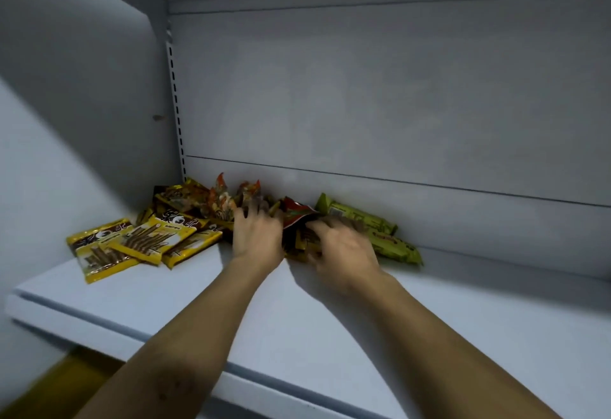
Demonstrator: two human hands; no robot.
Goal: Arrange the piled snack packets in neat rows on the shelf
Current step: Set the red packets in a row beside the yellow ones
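A loose pile of snack packets lies at the back left of the white shelf (429,336). Yellow packets showing brown sticks (132,243) overlap at the left. Orange-red packets (224,197) stand against the back wall, a red packet (297,215) sits in the middle, and green packets (380,230) lie at the right. My left hand (256,233) reaches into the pile's centre, fingers spread among the packets. My right hand (344,250) is blurred, its fingers down on the packets beside the green ones. Whether either hand grips a packet is hidden.
The shelf's left side wall (82,104) and back wall (396,104) close in the pile. A slotted upright (175,104) runs up the back left corner. The shelf's front lip (132,332) runs across below my forearms.
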